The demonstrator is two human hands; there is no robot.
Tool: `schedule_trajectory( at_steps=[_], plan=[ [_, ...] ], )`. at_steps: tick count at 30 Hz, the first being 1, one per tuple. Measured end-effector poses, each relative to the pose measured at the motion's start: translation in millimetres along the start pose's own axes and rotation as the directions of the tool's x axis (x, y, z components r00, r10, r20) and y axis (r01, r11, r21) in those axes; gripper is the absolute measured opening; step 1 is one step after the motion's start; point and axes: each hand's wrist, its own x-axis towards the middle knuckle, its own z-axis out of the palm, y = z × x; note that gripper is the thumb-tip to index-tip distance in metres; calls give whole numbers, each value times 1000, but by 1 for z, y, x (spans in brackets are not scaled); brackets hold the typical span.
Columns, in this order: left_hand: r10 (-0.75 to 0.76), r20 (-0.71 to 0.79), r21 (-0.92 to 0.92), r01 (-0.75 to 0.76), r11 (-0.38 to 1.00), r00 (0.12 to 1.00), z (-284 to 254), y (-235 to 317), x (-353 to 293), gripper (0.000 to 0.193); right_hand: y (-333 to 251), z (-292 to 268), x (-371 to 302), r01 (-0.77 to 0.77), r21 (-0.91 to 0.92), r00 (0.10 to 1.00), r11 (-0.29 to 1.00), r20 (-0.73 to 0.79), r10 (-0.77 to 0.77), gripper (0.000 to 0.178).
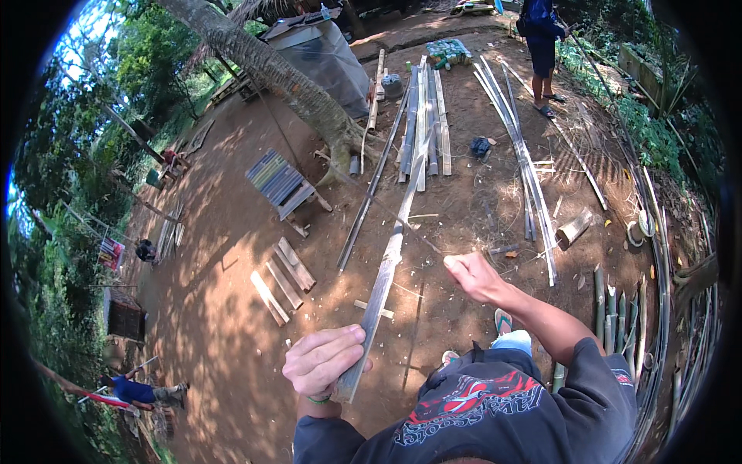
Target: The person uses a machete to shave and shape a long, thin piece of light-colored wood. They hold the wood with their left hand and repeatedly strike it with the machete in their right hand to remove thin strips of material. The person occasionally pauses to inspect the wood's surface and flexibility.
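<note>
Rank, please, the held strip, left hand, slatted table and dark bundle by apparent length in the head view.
Held strip
Left hand and slatted table: look alike; the hand's nearness makes ranking unsure
Dark bundle

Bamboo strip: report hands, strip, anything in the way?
Left hand gripping bamboo strip near its closer end. Right hand closed, apparently around thin dark tool. Strip slants away; short pale stick lies below.

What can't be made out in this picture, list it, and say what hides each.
All in the head view:
Right hand: anything inside its fist is hidden by its own fingers; the thin dark line beside it is too narrow to identify.
Bamboo strip in the left hand: its far end blends into strips behind.
Standing person: head cut off by the upper edge.
Distant person, lower left: too small for detail.
</note>
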Motion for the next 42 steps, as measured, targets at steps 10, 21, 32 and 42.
schedule_trajectory(
  at_steps=[10, 21, 32, 42],
  plan=[
    [100, -81, 60, -95, 994, 992, 8, -12, 9, 32, 34, -34, 26, -58, -97, 998, 994, -43, 54, 56],
    [120, -275, 145, -82, 986, 954, 18, -20, 17, 32, 74, -60, 66, -93, -109, 994, 990, -76, 85, 63],
    [171, -382, 227, -87, 970, 908, 22, -24, 27, 32, -17, -81, 39, 248, -143, 953, 958, 215, -214, 45],
    [154, -98, -134, -167, 977, 983, 18, -2, 40, 29, 159, -174, 115, -444, -277, 894, 852, -196, 402, 80]
  ],
)
